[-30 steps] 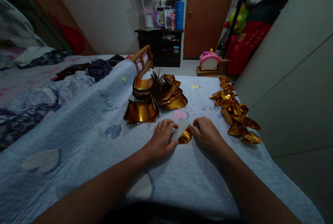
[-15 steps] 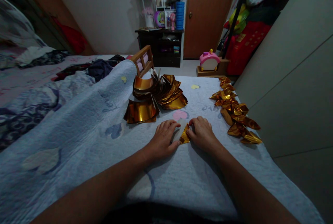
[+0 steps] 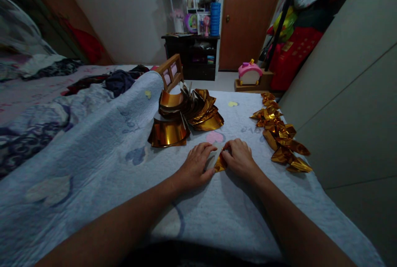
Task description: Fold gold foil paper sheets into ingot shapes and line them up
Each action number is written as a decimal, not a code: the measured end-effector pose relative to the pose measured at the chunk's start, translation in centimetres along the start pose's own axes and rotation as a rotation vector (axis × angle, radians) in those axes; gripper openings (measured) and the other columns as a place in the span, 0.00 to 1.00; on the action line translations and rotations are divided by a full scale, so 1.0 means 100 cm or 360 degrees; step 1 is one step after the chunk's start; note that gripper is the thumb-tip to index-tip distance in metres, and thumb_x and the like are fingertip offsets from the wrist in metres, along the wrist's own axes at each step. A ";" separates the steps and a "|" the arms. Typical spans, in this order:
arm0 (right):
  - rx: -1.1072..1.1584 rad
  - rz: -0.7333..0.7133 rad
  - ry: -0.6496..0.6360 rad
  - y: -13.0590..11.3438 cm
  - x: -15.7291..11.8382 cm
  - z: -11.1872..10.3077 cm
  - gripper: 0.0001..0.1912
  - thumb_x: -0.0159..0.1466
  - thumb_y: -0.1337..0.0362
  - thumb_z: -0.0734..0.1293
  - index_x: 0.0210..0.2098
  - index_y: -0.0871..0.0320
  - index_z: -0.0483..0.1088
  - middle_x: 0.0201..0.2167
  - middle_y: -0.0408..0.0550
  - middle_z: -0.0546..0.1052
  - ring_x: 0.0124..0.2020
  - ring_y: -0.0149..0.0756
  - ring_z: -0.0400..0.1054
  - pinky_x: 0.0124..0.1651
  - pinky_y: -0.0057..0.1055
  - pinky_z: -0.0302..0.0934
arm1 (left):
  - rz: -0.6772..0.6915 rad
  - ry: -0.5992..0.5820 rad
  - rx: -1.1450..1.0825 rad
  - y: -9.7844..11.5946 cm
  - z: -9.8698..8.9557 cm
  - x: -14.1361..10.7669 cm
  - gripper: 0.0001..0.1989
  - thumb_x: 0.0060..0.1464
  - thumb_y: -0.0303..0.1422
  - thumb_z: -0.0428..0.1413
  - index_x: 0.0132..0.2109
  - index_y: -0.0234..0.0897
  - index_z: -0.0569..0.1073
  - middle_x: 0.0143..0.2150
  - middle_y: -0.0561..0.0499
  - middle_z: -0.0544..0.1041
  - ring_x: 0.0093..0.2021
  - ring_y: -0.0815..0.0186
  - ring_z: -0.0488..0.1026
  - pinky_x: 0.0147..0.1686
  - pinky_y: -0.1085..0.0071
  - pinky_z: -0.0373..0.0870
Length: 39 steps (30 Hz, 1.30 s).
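Left of the folded gold paper, the left hand rests spread against it; on its right, the right hand pinches its edge.

Left hand and right hand bare; forearms bare too. Dark clothing at bottom edge, detail indistinct.

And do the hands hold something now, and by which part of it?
Yes, a partly folded gold sheet: the right hand grips it at its folded right edge, while the left hand steadies its left side and near corner.
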State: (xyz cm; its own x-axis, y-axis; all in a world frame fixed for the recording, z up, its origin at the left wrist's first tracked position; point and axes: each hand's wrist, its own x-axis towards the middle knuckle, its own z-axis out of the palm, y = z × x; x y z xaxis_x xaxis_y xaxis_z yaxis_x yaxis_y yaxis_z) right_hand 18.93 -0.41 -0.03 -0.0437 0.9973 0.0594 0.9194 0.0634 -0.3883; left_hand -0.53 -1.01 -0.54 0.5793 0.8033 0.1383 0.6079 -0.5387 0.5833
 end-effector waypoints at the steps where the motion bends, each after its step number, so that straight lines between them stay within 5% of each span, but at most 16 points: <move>1: -0.0002 -0.0008 0.0003 0.000 0.000 0.000 0.09 0.66 0.65 0.62 0.39 0.58 0.73 0.41 0.53 0.75 0.44 0.44 0.65 0.43 0.36 0.51 | 0.0003 0.0000 -0.0002 0.000 0.000 0.000 0.30 0.53 0.31 0.57 0.63 0.40 0.61 0.64 0.40 0.62 0.65 0.51 0.59 0.66 0.49 0.57; 13: 0.0036 -0.0006 -0.0067 0.000 0.003 0.001 0.05 0.62 0.63 0.66 0.34 0.58 0.71 0.38 0.52 0.74 0.43 0.45 0.63 0.44 0.37 0.50 | 0.0069 0.0022 -0.0051 -0.001 0.000 0.001 0.32 0.53 0.30 0.57 0.65 0.40 0.60 0.64 0.40 0.62 0.65 0.52 0.59 0.66 0.50 0.57; 22: 0.0748 -0.0407 -0.0040 -0.006 -0.002 -0.006 0.05 0.58 0.72 0.62 0.31 0.56 0.65 0.30 0.42 0.71 0.31 0.33 0.63 0.36 0.29 0.57 | 0.0145 0.0293 0.0245 0.004 -0.005 -0.002 0.44 0.50 0.33 0.63 0.70 0.41 0.52 0.71 0.36 0.53 0.70 0.45 0.51 0.67 0.45 0.48; 28: 0.1019 -0.0591 0.0051 -0.009 -0.003 -0.004 0.04 0.59 0.71 0.63 0.32 0.56 0.67 0.28 0.41 0.71 0.28 0.31 0.62 0.32 0.28 0.57 | 0.0263 0.0404 0.0303 0.004 -0.011 0.000 0.23 0.54 0.33 0.61 0.57 0.38 0.69 0.54 0.41 0.73 0.54 0.50 0.68 0.54 0.53 0.64; 33: 0.1290 -0.0471 -0.0119 -0.010 -0.006 -0.008 0.02 0.60 0.66 0.67 0.31 0.56 0.68 0.26 0.41 0.72 0.28 0.32 0.66 0.32 0.29 0.60 | 0.0280 0.0430 -0.0006 0.005 -0.018 0.001 0.06 0.62 0.31 0.54 0.42 0.37 0.75 0.39 0.47 0.77 0.41 0.60 0.73 0.43 0.64 0.68; 39: 0.1879 -0.0249 -0.0470 -0.003 -0.006 -0.016 0.09 0.62 0.60 0.66 0.40 0.57 0.69 0.30 0.43 0.75 0.29 0.33 0.69 0.32 0.30 0.62 | -0.0198 0.0552 -0.0804 0.006 -0.025 0.002 0.05 0.59 0.33 0.57 0.39 0.36 0.76 0.36 0.50 0.77 0.36 0.65 0.73 0.37 0.70 0.68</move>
State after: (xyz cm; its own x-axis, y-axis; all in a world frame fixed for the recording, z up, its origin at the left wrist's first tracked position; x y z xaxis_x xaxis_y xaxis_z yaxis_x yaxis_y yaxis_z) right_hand 19.32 -1.14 1.56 -0.3502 0.9362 0.0290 -0.0153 0.0253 -0.9996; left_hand -1.38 -0.57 1.86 0.2589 0.9336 0.2476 0.2784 -0.3176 0.9065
